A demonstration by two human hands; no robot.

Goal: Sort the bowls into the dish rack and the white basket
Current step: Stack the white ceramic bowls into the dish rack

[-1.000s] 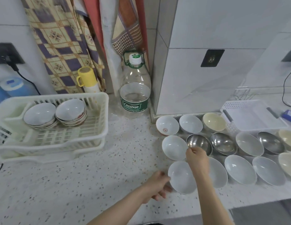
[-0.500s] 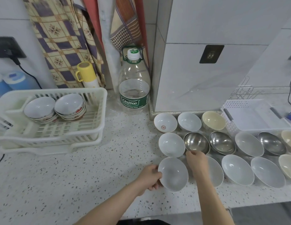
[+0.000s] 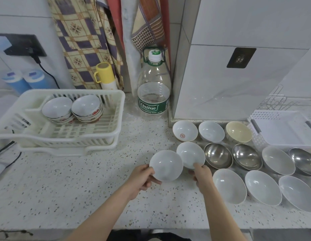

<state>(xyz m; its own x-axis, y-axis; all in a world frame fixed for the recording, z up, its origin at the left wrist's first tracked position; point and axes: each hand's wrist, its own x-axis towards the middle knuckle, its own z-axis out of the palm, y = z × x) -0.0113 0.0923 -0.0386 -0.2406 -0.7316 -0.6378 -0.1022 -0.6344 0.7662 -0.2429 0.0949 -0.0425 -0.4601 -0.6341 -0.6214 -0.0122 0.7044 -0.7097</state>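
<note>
Item: white bowl, held clear of the counter. Our left hand grips its near-left rim, thumb on the lip and fingers curled beneath, so it can travel mouth-up without tipping.

Item: second white bowl, just right of the first and partly behind it. Our right hand pinches its near edge, thumb on the rim; whether it has left the counter we cannot tell. Taking one in each hand looks meant to save a trip.

Item: remaining bowls, in rows on the speckled counter to the right. These include a bowl with a red mark, a cream bowl, steel bowls and larger white bowls. All sit mouth-up and close together, we judge so each rim is easy to take.

Item: dish rack, far left, well apart from the rows. It holds two stacks of patterned bowls, nested to save room.

Item: white basket, behind the rows at right; no bowl shows in it.

Item: water bottle, against the wall between rack and rows.
</note>
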